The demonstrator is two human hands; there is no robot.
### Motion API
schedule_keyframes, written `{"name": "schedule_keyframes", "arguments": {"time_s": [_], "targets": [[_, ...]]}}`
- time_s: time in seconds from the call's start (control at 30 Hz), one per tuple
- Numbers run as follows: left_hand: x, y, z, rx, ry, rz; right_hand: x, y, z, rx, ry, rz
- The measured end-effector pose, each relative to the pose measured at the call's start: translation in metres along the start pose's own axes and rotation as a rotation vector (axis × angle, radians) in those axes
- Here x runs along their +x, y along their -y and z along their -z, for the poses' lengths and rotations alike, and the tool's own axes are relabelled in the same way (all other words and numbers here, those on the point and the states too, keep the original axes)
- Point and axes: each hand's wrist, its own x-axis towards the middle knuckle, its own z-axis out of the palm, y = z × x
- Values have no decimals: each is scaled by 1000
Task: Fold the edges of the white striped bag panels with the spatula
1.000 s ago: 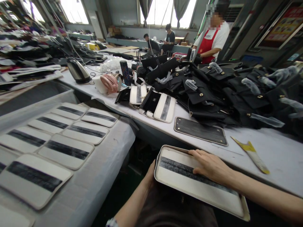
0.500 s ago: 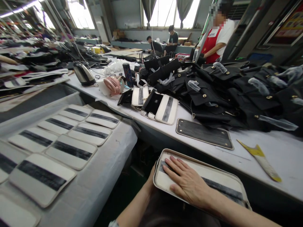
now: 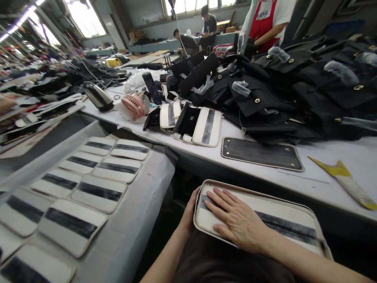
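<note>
A long cream bag piece [image 3: 282,210] with rounded corners, a raised rim and a dark grey stripe rests over my lap, at the table's front edge. My left hand [image 3: 191,210] grips its left end from the side, the fingers mostly hidden behind the rim. Flat on its inner face lies my right hand [image 3: 235,220], fingers stretched out across the stripe near the left end. Beyond it, on the white table [image 3: 265,182], is a dark rectangular base panel [image 3: 260,153] with small metal studs at its corners. A yellow-and-white pointed tool [image 3: 343,179] lies to its right.
On a lower covered surface [image 3: 153,188] at left lie several cream striped panels [image 3: 98,192]. A heap of black bags [image 3: 265,94] covers the table's back right. A pink fan [image 3: 134,105] and a kettle [image 3: 98,96] stand farther back. A person in a red apron [image 3: 266,23] stands beyond.
The head view has tilted down and shifted a little. Both hands keep nearly the same places on the bag piece; the right one stays flat.
</note>
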Motion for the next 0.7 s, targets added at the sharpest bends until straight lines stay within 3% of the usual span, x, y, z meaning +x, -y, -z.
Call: {"name": "schedule_keyframes", "arguments": {"time_s": [0.07,0.17,0.3,0.4,0.53,0.7], "targets": [[-13,-7,6,151,5,-93,-1,-1,-1,-1,-3,-2],[-31,-30,5,612,-17,-257,-1,-1,-1,11,-11,-9],[-29,-72,-19,1266,-39,-448,-1,-1,-1,46,-43,-14],[-10,-93,-43,1579,36,-551,-3,-2,-1,77,-66,-9],[16,-103,-62,1820,209,-517,-4,-3,-1,109,-80,-13],[33,-102,-66,1830,317,-469,-4,-5,0,135,-62,-24]]}}
